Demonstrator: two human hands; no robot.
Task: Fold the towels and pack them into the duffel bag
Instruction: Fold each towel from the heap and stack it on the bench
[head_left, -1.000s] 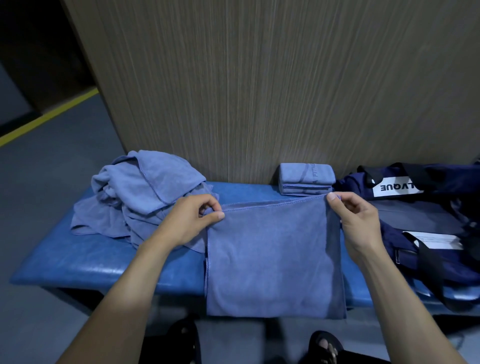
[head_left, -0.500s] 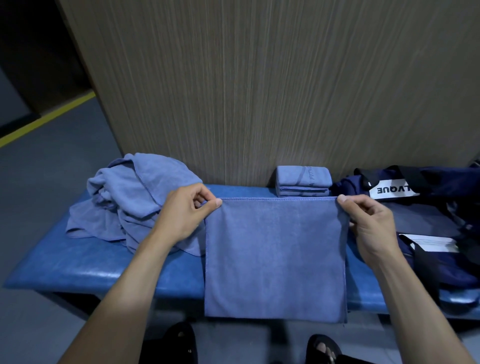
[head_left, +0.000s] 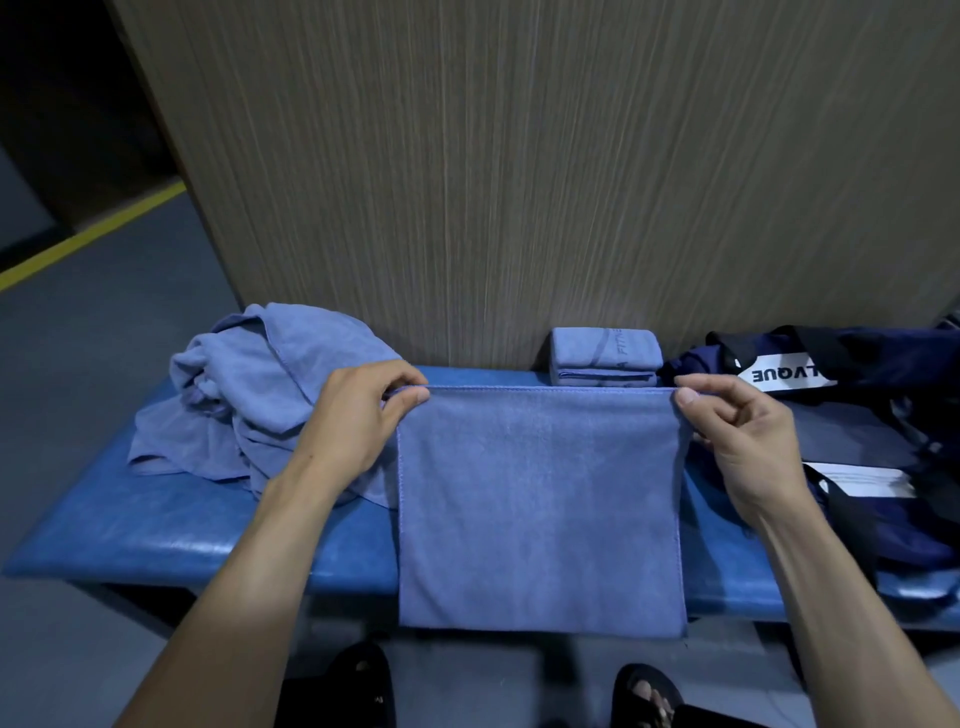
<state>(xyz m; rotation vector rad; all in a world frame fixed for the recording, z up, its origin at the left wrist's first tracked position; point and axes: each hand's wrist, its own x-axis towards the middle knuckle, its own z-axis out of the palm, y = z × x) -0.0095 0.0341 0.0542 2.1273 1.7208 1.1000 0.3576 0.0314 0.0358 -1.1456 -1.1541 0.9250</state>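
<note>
A blue towel (head_left: 540, 509) hangs flat in front of the bench, stretched by its top edge. My left hand (head_left: 358, 415) pinches its top left corner and my right hand (head_left: 737, 431) pinches its top right corner. A heap of unfolded blue towels (head_left: 260, 395) lies on the left part of the bench. One folded blue towel (head_left: 602, 356) sits at the back against the wall. The open navy duffel bag (head_left: 852, 415) lies at the right, with a white label on it.
The blue padded bench (head_left: 156, 525) stands against a wood-grain wall (head_left: 519, 182). Grey floor with a yellow line (head_left: 93, 234) lies to the left. My sandalled feet (head_left: 647, 693) show below the towel.
My hands have spread apart and pulled the towel's top edge taut and straight. The towel hangs flatter than before.
</note>
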